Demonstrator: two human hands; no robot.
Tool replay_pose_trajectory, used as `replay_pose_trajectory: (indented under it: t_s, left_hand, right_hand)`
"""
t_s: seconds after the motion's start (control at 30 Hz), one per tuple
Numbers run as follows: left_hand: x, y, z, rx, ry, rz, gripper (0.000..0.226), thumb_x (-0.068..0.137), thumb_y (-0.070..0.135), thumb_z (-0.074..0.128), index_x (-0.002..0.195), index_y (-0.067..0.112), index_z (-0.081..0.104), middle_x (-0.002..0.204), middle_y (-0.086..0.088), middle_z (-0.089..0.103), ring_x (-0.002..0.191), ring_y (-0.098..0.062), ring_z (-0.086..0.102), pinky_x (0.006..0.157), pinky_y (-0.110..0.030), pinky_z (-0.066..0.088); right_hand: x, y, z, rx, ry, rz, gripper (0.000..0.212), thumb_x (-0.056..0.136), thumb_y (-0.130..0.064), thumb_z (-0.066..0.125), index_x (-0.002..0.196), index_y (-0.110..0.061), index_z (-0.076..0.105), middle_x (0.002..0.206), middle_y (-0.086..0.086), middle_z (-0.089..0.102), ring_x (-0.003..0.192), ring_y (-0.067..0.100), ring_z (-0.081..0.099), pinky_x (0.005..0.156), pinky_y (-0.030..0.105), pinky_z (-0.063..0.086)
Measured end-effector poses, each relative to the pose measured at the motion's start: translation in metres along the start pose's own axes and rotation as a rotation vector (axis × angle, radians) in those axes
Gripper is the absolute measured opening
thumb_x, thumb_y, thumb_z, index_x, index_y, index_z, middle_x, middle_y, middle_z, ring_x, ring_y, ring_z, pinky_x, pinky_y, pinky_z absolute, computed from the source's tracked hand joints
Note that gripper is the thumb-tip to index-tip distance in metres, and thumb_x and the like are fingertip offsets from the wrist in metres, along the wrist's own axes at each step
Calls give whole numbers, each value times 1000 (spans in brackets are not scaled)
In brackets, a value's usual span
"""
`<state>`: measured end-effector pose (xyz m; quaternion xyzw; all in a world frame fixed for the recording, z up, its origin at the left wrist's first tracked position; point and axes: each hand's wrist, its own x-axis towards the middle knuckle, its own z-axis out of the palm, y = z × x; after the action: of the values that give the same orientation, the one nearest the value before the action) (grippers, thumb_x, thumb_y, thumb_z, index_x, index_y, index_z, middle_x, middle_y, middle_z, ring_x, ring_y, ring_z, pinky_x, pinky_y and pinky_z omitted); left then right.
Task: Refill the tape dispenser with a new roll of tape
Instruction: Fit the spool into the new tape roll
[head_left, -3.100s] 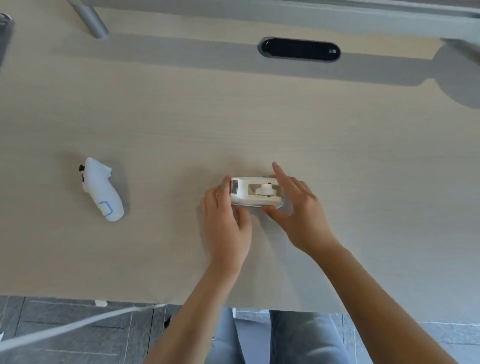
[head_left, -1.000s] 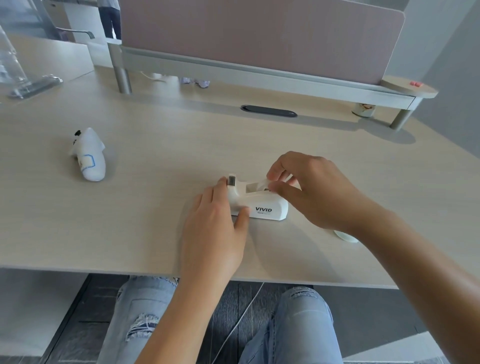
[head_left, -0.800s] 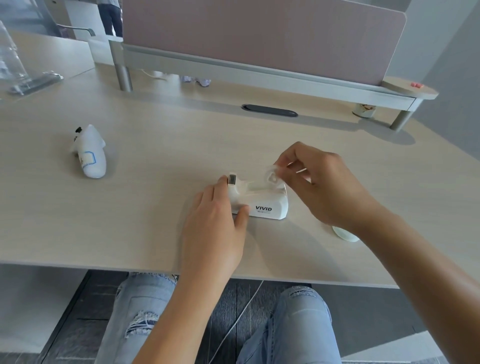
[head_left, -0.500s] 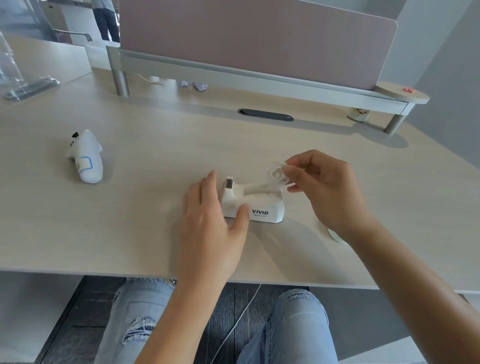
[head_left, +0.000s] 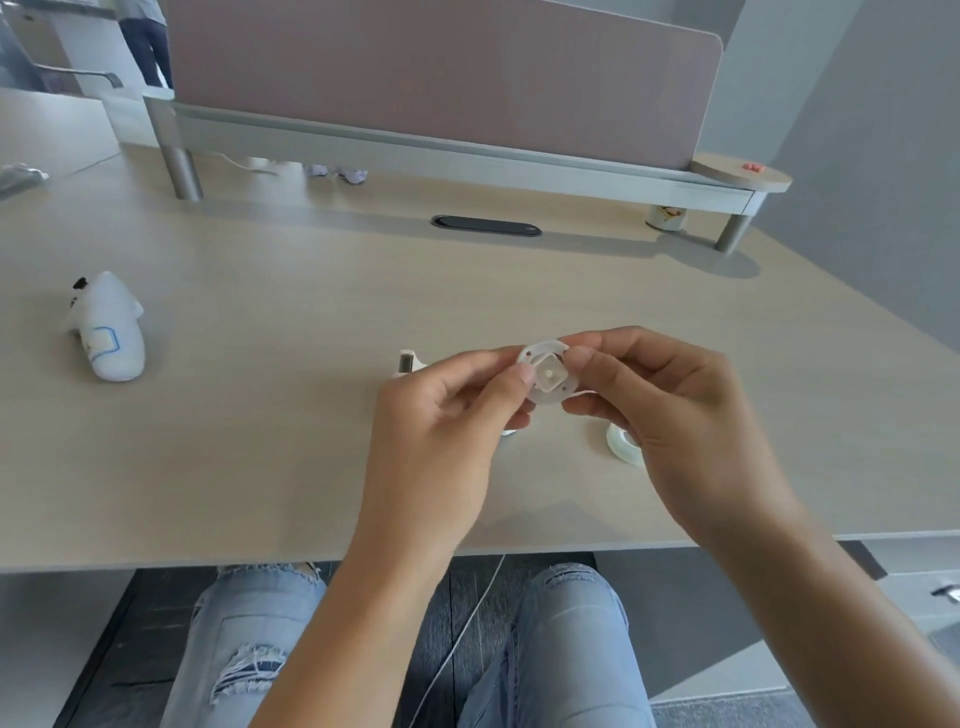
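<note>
A small white plastic spool, a round disc with a square hub, is held above the desk between the fingertips of both hands. My left hand pinches its left edge and my right hand pinches its right edge. The white tape dispenser sits on the desk behind my left hand; only its cutter end shows. A clear roll of tape lies flat on the desk, partly hidden under my right hand.
A white handheld controller lies at the desk's left. A dark cable grommet sits at the back, under a shelf and partition. A small cup stands back right. The desk's front edge is close to my knees.
My right hand lifted the spool out of the dispenser. My left hand let go of the dispenser and came up to pinch the spool too.
</note>
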<state>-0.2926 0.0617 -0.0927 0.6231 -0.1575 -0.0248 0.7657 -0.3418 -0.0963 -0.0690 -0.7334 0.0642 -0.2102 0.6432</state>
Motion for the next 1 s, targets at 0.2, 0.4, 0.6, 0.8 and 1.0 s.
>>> replay_pose_trajectory:
  t_s: [0.2, 0.4, 0.6, 0.8, 1.0]
  left_hand:
    - [-6, -5, 14, -239, 32, -93, 15, 95, 6, 68, 100, 8, 82, 93, -8, 85, 81, -17, 76, 82, -34, 62]
    - [-13, -6, 14, -327, -1, -171, 21, 91, -1, 68, 89, 13, 84, 89, -9, 82, 79, -22, 73, 76, -32, 62]
    - [-18, -8, 18, -231, 59, -136, 12, 89, 3, 73, 92, 9, 84, 89, -9, 84, 76, -18, 77, 86, -43, 63]
    - [-23, -7, 25, -250, 62, -156, 18, 89, 2, 72, 83, 12, 85, 83, -5, 84, 72, -14, 73, 83, -39, 62]
    - [-23, -8, 27, -398, -11, -258, 20, 89, 2, 68, 79, 10, 84, 82, -5, 81, 73, -14, 70, 70, -26, 61]
  right_hand:
    - [-10, 0, -3, -23, -6, 57, 15, 89, -24, 77, 98, -13, 85, 85, 3, 83, 78, 11, 72, 74, 25, 61]
    - [-12, 3, -8, 64, -62, 123, 22, 71, -38, 78, 78, -19, 85, 67, -6, 73, 67, 10, 62, 68, 22, 51]
    - [-17, 7, -11, 93, -61, 145, 25, 67, -42, 80, 76, -19, 86, 67, -2, 75, 69, 14, 66, 73, 29, 56]
    - [-24, 9, -15, 116, -44, 140, 30, 67, -45, 81, 78, -17, 86, 68, 4, 74, 69, 17, 67, 73, 28, 59]
    - [-26, 9, -20, 169, -53, 155, 24, 66, -38, 82, 74, -16, 85, 64, 4, 73, 64, 15, 67, 66, 23, 58]
